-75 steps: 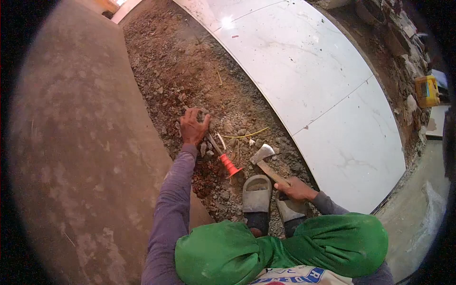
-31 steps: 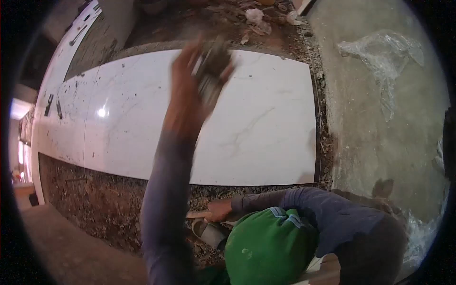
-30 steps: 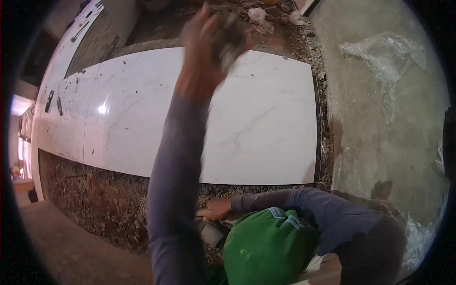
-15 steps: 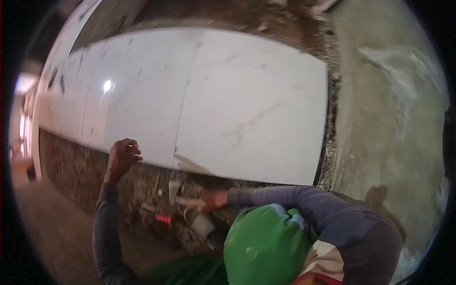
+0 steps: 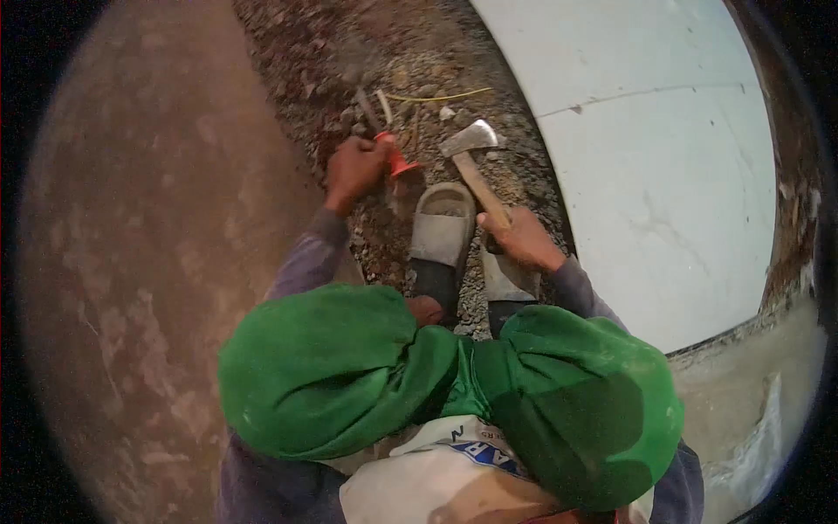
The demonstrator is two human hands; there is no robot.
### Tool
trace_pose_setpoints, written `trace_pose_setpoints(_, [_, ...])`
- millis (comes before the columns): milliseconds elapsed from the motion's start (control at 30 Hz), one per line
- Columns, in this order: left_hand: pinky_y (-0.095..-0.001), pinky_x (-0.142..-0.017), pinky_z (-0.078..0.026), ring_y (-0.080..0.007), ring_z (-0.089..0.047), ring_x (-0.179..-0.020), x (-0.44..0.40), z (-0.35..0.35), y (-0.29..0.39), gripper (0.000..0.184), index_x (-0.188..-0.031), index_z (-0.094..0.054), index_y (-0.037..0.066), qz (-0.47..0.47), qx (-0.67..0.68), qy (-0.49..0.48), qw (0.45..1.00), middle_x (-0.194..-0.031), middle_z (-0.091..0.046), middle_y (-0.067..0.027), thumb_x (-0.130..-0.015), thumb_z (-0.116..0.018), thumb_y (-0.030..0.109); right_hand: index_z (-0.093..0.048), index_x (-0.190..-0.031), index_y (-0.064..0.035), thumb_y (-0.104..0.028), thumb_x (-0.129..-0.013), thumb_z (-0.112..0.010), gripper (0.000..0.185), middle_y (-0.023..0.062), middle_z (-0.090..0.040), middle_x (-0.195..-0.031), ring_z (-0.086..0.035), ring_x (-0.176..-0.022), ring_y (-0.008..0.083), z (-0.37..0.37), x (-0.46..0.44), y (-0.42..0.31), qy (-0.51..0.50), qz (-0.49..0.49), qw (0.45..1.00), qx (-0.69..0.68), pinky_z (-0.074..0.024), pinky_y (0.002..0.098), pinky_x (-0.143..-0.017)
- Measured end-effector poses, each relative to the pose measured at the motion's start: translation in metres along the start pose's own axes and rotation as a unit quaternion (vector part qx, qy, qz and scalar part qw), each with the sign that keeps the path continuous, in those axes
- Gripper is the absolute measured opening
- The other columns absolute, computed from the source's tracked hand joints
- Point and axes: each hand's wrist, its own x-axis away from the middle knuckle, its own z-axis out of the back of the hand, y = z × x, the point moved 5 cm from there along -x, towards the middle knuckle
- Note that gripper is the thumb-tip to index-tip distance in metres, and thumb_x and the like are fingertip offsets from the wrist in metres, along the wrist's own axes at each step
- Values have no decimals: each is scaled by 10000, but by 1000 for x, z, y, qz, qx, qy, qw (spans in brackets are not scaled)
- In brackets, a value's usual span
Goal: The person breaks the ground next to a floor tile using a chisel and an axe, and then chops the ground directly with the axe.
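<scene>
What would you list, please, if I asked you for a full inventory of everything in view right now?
Hatchet: one, silver head and wooden handle, over the gravel
Chisel: one, grey with red-orange handle, left of the hatchet
Yellow strip: one, yellow, on the gravel beyond the chisel
Short stick: one, whitish, beside the chisel
Gravel strip: one, brown-grey, centre
Slabs: at least two, white, right
Floor: brownish, left
Plastic sheet: one, clear, lower right
Sandals: two, grey, on the feet
Trousers: one pair, green, bottom
Shirt: one, white front, purplish-grey sleeves, bottom
Left hand: one, brown, at the chisel's handle
Right hand: one, brown, gripping the hatchet
</scene>
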Motion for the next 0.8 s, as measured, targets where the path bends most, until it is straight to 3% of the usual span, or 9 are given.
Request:
trace_pose_setpoints(33, [-400, -631, -483, -205, -615, -671, 4, -10, 3, 509, -864, -685, 24, 39, 13, -54, 998, -744, -663, -86, -905, -719, 530, -639, -821, 16, -495, -994, -630, 540, 57, -528, -633, -484, -583, 157, -2, 5, -4, -1, -2, 1000, -9, -412, 391, -555])
trace_pose_setpoints(200, [-380, -648, -488, -171, -602, -708, -9, -62, -42, 418, -925, -652, 14, -36, 148, 27, 988, -801, -649, -80, -903, -740, 421, -658, -832, 13, -485, -992, -642, 523, 31, -549, -660, -499, -605, 139, -2, 3, -7, 4, -32, 999, 20, -416, 370, -563])
trace_pose_setpoints(233, [-355, -670, -499, -145, -594, -734, 4, -69, -41, 315, -955, -644, -4, -31, 327, -2, 944, -856, -650, -63, -916, -727, 298, -659, -849, 14, -494, -987, -639, 527, 58, -557, -654, -512, -598, 162, -1, 2, -6, 6, -19, 1000, 23, -423, 388, -563])
trace_pose_setpoints(333, [-335, -711, -518, -143, -608, -768, 57, -69, -35, 257, -982, -636, -13, 57, 388, 56, 918, -903, -652, -49, -931, -704, 230, -662, -899, 20, -524, -971, -629, 549, 139, -582, -633, -552, -578, 230, -5, 2, 2, 20, 15, 999, 20, -446, 442, -565])
trace_pose_setpoints(433, [-346, -733, -545, -147, -626, -771, 86, -72, -44, 276, -985, -629, -17, 27, 510, 144, 848, -892, -655, -51, -939, -702, 245, -666, -899, 14, -511, -968, -650, 529, 133, -566, -604, -537, -546, 222, -4, 9, -6, 34, 42, 996, 66, -447, 428, -544])
trace_pose_setpoints(533, [-354, -712, -568, -150, -640, -769, 91, -66, -51, 301, -1020, -635, -30, 134, 590, 173, 777, -874, -662, -57, -947, -684, 257, -682, -904, -2, -476, -972, -669, 480, 122, -571, -598, -527, -533, 198, -6, 17, -25, 1, 26, 998, 52, -448, 397, -530])
trace_pose_setpoints(567, [-344, -657, -569, -145, -639, -747, 94, -59, -44, 309, -997, -651, -36, 234, 564, 121, 783, -843, -660, -52, -961, -657, 271, -687, -908, -6, -468, -973, -673, 468, 112, -574, -596, -532, -531, 191, -9, 16, -27, 6, 35, 997, 65, -449, 389, -528])
trace_pose_setpoints(667, [-327, -630, -557, -152, -656, -746, 86, -64, -42, 313, -962, -668, -30, 193, 530, 1, 826, -843, -670, -50, -976, -632, 280, -700, -925, -14, -452, -976, -683, 441, 90, -585, -594, -547, -530, 175, -12, 7, -34, 18, 53, 994, 98, -454, 377, -525])
trace_pose_setpoints(800, [-333, -667, -563, -178, -696, -777, 93, -75, -49, 291, -910, -694, 26, 145, 535, 21, 832, -925, -715, -73, -964, -649, 309, -711, -1003, -22, -396, -965, -702, 376, 123, -620, -620, -629, -560, 222, -4, 13, -72, 39, 87, 990, 102, -471, 415, -535])
